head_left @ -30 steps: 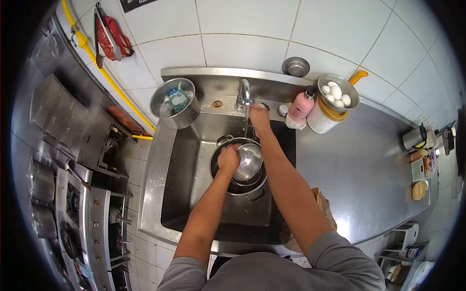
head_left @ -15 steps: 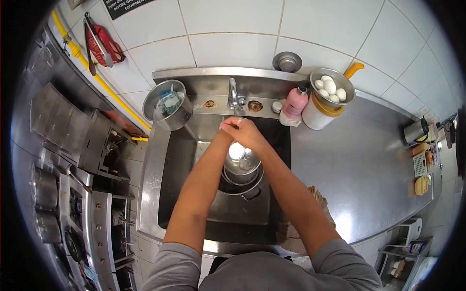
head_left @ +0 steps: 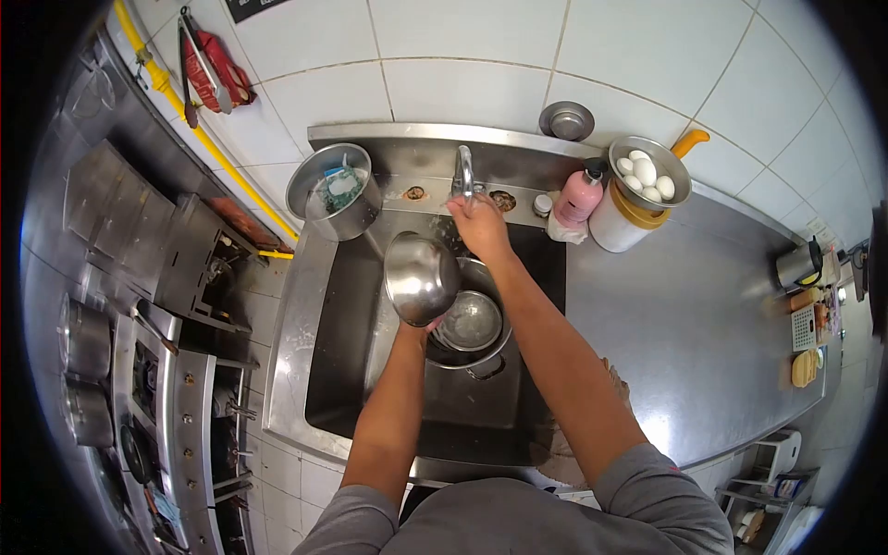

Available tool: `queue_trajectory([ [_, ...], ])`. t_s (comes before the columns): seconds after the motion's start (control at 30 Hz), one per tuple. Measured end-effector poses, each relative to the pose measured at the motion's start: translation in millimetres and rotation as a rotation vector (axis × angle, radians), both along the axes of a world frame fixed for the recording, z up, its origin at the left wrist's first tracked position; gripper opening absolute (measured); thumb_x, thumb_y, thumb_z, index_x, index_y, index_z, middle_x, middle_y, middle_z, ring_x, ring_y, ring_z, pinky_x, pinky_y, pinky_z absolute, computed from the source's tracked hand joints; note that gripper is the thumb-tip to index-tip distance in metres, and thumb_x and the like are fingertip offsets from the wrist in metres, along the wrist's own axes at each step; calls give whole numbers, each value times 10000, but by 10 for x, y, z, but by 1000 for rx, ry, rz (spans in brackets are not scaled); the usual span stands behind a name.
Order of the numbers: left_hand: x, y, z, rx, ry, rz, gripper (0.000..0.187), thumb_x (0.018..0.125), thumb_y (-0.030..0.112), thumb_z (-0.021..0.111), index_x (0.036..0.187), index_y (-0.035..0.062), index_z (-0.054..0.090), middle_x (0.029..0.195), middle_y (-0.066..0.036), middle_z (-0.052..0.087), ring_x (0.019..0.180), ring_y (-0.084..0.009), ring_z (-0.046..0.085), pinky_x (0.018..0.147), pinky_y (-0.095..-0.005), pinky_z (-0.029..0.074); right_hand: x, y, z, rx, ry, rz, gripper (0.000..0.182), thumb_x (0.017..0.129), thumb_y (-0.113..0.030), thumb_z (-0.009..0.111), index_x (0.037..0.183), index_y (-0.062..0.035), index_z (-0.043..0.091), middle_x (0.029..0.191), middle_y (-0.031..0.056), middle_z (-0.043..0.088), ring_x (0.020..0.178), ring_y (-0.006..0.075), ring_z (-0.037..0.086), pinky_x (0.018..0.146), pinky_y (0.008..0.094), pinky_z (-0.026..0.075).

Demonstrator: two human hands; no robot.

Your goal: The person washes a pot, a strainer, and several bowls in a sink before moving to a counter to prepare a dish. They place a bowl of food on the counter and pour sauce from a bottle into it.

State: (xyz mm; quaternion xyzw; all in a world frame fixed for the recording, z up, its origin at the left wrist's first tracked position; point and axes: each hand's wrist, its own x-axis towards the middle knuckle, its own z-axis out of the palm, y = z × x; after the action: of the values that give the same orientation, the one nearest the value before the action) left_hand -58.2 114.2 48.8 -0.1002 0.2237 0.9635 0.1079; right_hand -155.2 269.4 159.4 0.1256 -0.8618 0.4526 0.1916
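One steel bowl (head_left: pixel 423 280) is tipped on its side, rounded outside showing, below and slightly left of the faucet (head_left: pixel 464 166). The left hand (head_left: pixel 433 324), mostly hidden behind it, holds its lower edge. The right hand (head_left: pixel 478 225) is right at the faucet, fingers drawn together; whether they touch it, I cannot tell. Half a second ago both hands met below the faucet; now they are apart, and the bowl has shifted left, leaving more of the round metal vessel (head_left: pixel 470 324) inside the pot (head_left: pixel 500 350) below the faucet in view.
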Motion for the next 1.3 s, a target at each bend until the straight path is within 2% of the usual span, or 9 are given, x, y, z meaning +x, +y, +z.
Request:
queue_trajectory([
  [0.1,-165,-147,-886,125,-96,-76,293,952,350,539,1109,116,617,992,-70,683,823,-176,670,714,-333,559,83,111,56,96,-343,-24,299,905,-297,609,943,-11,688,921,198,673,856,349,644,772,383,485],
  [0.33,-406,138,-209,-701,-78,73,165,909,50,545,1070,82,543,966,-61,642,833,-139,608,739,-295,500,293,289,-44,-602,-652,215,448,951,-390,575,1192,-14,614,1066,101,660,920,181,614,837,320,464],
  [0.53,-462,12,193,-902,11,89,155,937,230,607,897,112,515,883,-29,591,789,-154,574,739,-312,497,504,749,-43,-548,-932,208,623,852,-157,640,1412,-51,389,1203,144,606,950,234,665,561,342,579],
  [0.6,-262,45,382,-321,-42,83,227,953,331,563,865,127,518,886,-21,561,797,-150,547,733,-315,489,527,811,-29,-526,-917,103,490,847,-104,631,1311,-18,500,1091,130,652,883,215,674,561,334,564],
  [0.73,-207,-42,-428,-498,-163,-22,279,972,380,488,918,115,557,964,-30,599,888,-179,571,792,-344,499,526,546,-222,-942,-533,133,362,841,-89,659,1184,7,600,955,75,681,830,159,652,643,305,537],
  [0.87,-112,131,-1408,-1483,494,127,488,901,336,635,1291,71,510,1350,-123,492,1209,-288,496,1002,-484,405,504,429,-493,-709,-679,176,341,842,-99,695,1159,-2,614,980,68,670,801,142,625,693,301,512],
  [1.03,181,352,-1233,-2104,-255,-403,928,772,294,749,1516,201,202,1537,-186,225,1276,-442,412,1009,-562,400,676,223,-697,-1256,-680,-119,269,855,-53,680,1116,-11,626,1027,78,668,872,155,633,778,344,513],
  [1.23,140,291,-999,-2188,-256,-625,1192,677,250,828,1543,241,9,1414,-238,338,1153,-422,544,923,-465,510,739,-53,-1131,-1955,-792,60,323,938,-227,571,1170,-3,578,959,121,640,788,231,649,615,302,545],
  [1.3,144,196,-1028,-2210,-224,-590,1045,709,215,806,1526,193,155,1370,-217,383,1115,-389,584,917,-419,522,603,-75,-1300,-1845,-1005,1000,468,963,-362,465,1243,3,553,888,116,601,667,177,565,529,256,451],
])
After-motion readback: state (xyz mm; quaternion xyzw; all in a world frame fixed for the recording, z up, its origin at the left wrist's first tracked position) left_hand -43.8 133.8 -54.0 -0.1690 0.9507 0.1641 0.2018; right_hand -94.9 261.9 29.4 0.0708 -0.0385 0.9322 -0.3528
